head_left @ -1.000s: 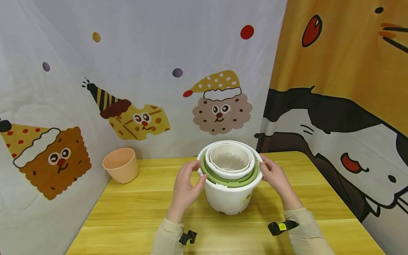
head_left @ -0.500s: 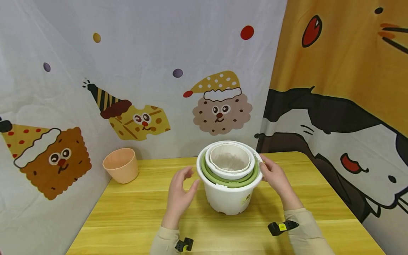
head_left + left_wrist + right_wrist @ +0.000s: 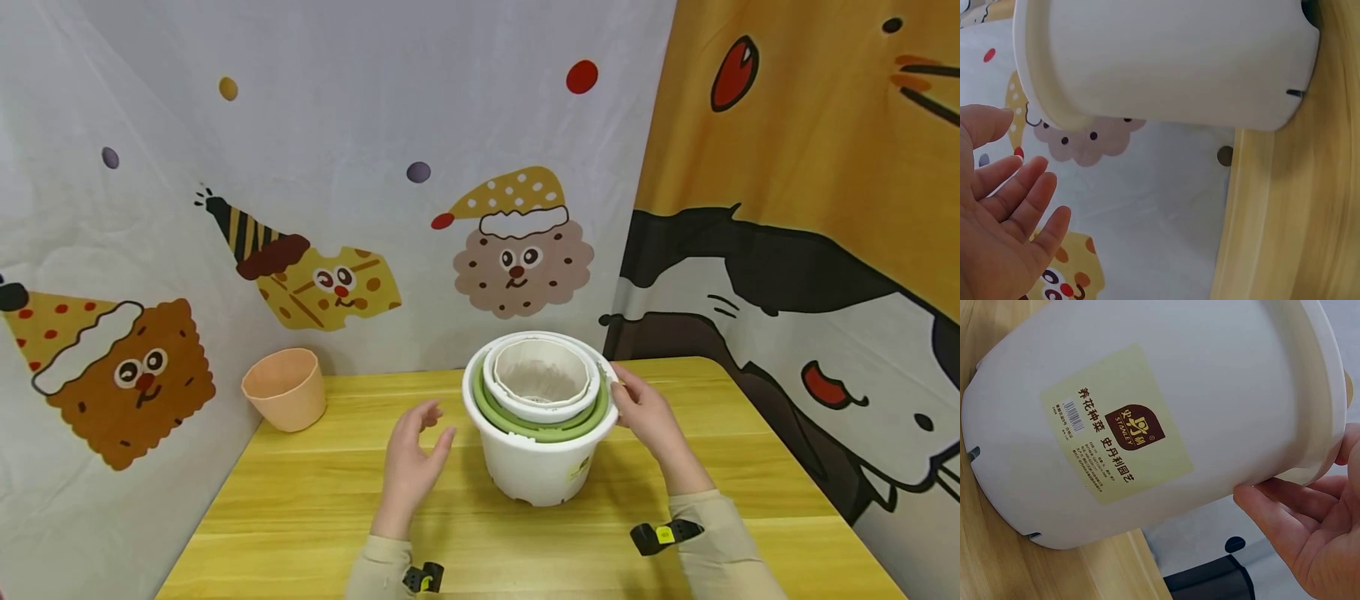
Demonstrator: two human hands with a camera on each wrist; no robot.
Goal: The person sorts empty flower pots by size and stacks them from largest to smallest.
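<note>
A large white flowerpot (image 3: 536, 467) stands upright on the table, its label (image 3: 1119, 425) facing the right wrist camera. Nested inside it are a green pot (image 3: 546, 433), a smaller white pot (image 3: 540, 408) and an innermost off-white pot (image 3: 542, 371) with dirt stains. My right hand (image 3: 651, 421) grips the large pot's rim at its right side; in the right wrist view the right hand (image 3: 1310, 522) has its digits around that rim. Left of the pots, my left hand (image 3: 411, 467) hovers apart from them, fingers loosely spread and holding nothing; the left wrist view shows its palm.
At the table's back left corner stands a peach-coloured pot (image 3: 288, 400). A white cloth (image 3: 360, 125) with cartoon prints hangs behind the wooden table (image 3: 315, 517), and an orange patterned cloth (image 3: 810, 150) hangs on the right.
My left hand has let go of the large pot's rim and drawn away to the left. The right hand and the nested pots look the same.
</note>
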